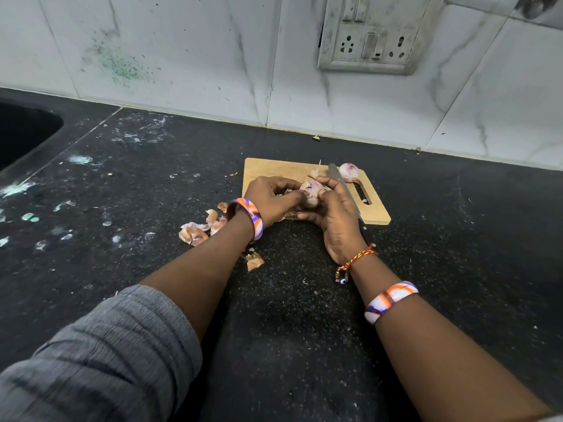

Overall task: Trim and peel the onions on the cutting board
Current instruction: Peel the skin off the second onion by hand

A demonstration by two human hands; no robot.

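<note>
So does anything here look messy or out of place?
Yes. Loose onion skins lie scattered on the dark counter left of the cutting board, not on it. Pale splatter marks dot the counter's left side, and the tiled wall carries a speckled green stain.

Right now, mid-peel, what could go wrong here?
The steel knife lies on the wooden cutting board right beside the right hand; a slip could hit the blade. The peeled pale-purple onion sits near the board's far edge and might roll off. Loose papery onion skins litter the black counter.
</note>
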